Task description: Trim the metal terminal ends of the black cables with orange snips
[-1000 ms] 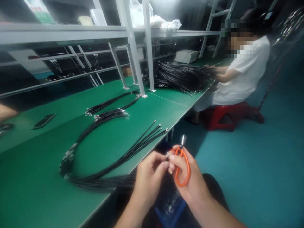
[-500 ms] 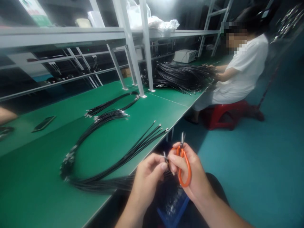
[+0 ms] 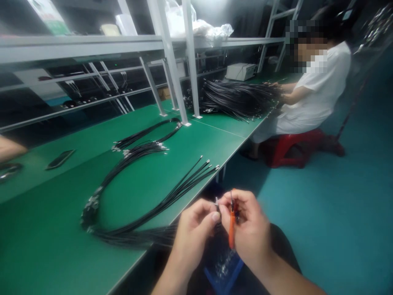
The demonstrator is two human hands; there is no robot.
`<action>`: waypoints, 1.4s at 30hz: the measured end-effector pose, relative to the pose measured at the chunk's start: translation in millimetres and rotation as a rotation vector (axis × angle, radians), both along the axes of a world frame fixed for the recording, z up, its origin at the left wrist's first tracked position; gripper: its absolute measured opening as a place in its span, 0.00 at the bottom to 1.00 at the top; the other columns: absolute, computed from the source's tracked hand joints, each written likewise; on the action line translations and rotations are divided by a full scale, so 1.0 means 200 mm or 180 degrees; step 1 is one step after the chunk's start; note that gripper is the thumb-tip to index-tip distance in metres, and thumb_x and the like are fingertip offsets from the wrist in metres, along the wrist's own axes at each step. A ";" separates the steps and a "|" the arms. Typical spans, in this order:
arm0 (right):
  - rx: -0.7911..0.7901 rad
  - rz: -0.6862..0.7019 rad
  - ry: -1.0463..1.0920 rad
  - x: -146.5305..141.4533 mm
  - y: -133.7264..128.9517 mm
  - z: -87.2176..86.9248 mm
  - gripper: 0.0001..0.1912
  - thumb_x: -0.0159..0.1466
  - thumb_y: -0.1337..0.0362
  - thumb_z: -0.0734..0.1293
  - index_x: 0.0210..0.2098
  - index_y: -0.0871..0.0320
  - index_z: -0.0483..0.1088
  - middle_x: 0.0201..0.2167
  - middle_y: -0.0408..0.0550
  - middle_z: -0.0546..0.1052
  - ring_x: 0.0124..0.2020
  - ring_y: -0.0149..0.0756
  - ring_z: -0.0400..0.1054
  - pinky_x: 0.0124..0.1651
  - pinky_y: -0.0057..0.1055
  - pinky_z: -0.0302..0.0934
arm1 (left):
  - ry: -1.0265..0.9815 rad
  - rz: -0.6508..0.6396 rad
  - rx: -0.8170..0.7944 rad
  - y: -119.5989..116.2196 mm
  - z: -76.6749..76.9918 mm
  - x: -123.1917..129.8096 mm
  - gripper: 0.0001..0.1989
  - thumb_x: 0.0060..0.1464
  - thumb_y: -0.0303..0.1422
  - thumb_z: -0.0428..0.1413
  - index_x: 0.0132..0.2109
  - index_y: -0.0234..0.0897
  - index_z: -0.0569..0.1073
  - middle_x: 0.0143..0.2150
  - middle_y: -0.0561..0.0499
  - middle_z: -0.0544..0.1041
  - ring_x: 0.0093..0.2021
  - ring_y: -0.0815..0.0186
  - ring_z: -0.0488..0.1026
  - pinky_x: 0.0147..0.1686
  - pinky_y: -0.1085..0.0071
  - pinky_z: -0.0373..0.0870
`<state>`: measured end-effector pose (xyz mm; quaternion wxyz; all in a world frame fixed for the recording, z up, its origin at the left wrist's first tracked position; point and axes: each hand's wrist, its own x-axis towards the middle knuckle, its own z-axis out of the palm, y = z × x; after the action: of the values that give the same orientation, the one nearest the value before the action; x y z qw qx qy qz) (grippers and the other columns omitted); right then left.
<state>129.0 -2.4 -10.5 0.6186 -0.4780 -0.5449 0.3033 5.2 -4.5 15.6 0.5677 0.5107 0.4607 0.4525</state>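
Seated worker, both bare hands raised together off the edge of a green table [image 3: 135, 205], over the lap.

Left hand [image 3: 196, 227]: thumb and forefinger pinched closely on a dark cable end [image 3: 217, 205], a pale tip sticking up between the two hands. Fine detail there too small to make out.

Right hand [image 3: 250, 221]: fingers curled around orange-handled scissors [image 3: 231, 231], held roughly upright, handles down. Its thumb and fingertips come up to the same pale tip; whether they grip it, I cannot tell.

Below the hands, a blue tray [image 3: 236, 273] with small shiny bits in it, blurred.

On the table, left of the hands: a long bundle of black cables [image 3: 153, 213], curving in a loop, metal-tipped ends fanned near the edge. Farther back, a smaller looped bundle [image 3: 144, 130] beside a shelf post [image 3: 192, 69]. Dark phone [image 3: 60, 159] lying flat at far left, near part of another person's arm [image 3: 10, 149].

Up the table, a co-worker [image 3: 322, 90] in white on a red stool [image 3: 288, 147], hands at a big heap of black cables [image 3: 236, 96].
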 end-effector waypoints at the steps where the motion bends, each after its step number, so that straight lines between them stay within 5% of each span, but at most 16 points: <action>1: 0.0086 -0.0099 -0.0090 0.00 0.00 -0.02 0.13 0.59 0.71 0.67 0.41 0.50 0.65 0.33 0.41 0.75 0.33 0.32 0.72 0.35 0.26 0.67 | -0.0013 0.0052 0.0002 0.00 0.00 0.00 0.10 0.53 0.35 0.58 0.29 0.34 0.70 0.25 0.56 0.67 0.23 0.74 0.61 0.24 0.78 0.58; 7: -0.0093 -0.0090 -0.0225 0.06 -0.06 -0.03 0.15 0.58 0.70 0.67 0.43 0.50 0.65 0.34 0.43 0.75 0.34 0.33 0.72 0.35 0.27 0.67 | -0.0091 0.0315 0.0085 0.02 -0.02 -0.02 0.08 0.52 0.34 0.59 0.30 0.35 0.72 0.27 0.55 0.71 0.23 0.75 0.64 0.26 0.78 0.63; 10: -0.0874 0.0598 0.0315 0.08 -0.11 0.02 0.17 0.55 0.67 0.69 0.44 0.53 0.66 0.35 0.45 0.75 0.34 0.35 0.72 0.35 0.28 0.67 | -0.0061 0.0393 0.0201 0.03 -0.04 -0.03 0.06 0.53 0.34 0.59 0.32 0.36 0.73 0.28 0.55 0.72 0.24 0.74 0.66 0.26 0.78 0.64; 13: -0.1744 0.1321 0.0978 0.09 -0.14 0.08 0.14 0.52 0.65 0.72 0.38 0.58 0.69 0.26 0.42 0.73 0.23 0.29 0.67 0.26 0.25 0.63 | 0.0012 0.0532 0.0358 0.03 -0.05 -0.03 0.04 0.53 0.33 0.58 0.33 0.36 0.73 0.29 0.55 0.72 0.25 0.73 0.66 0.27 0.77 0.65; 17: -0.2574 0.1600 0.1378 0.08 -0.12 0.11 0.14 0.50 0.63 0.73 0.33 0.61 0.70 0.19 0.40 0.71 0.12 0.20 0.54 0.14 0.20 0.48 | 0.0136 0.0612 0.0562 0.04 -0.05 -0.02 0.03 0.54 0.31 0.57 0.33 0.37 0.74 0.29 0.55 0.72 0.26 0.72 0.66 0.28 0.77 0.65; 33: -0.2629 0.1301 0.1296 0.03 -0.07 0.09 0.10 0.50 0.65 0.71 0.32 0.61 0.69 0.18 0.40 0.72 0.07 0.19 0.54 0.10 0.19 0.43 | 0.0391 0.0409 0.0510 0.02 -0.06 0.00 0.04 0.55 0.31 0.56 0.33 0.37 0.73 0.29 0.54 0.73 0.29 0.69 0.71 0.29 0.75 0.67; 42: -0.2682 0.1532 0.1363 0.07 -0.11 0.05 0.08 0.58 0.61 0.68 0.32 0.58 0.65 0.18 0.37 0.70 0.07 0.17 0.51 0.09 0.16 0.39 | 0.0509 0.0400 0.0530 0.03 -0.07 0.00 0.04 0.54 0.31 0.57 0.33 0.37 0.74 0.29 0.53 0.74 0.29 0.67 0.71 0.30 0.74 0.67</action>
<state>142.3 -23.9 -1.0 0.3832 -0.4739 -0.3317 0.7201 6.1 0.7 2.1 0.4553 0.5607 0.4964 0.4817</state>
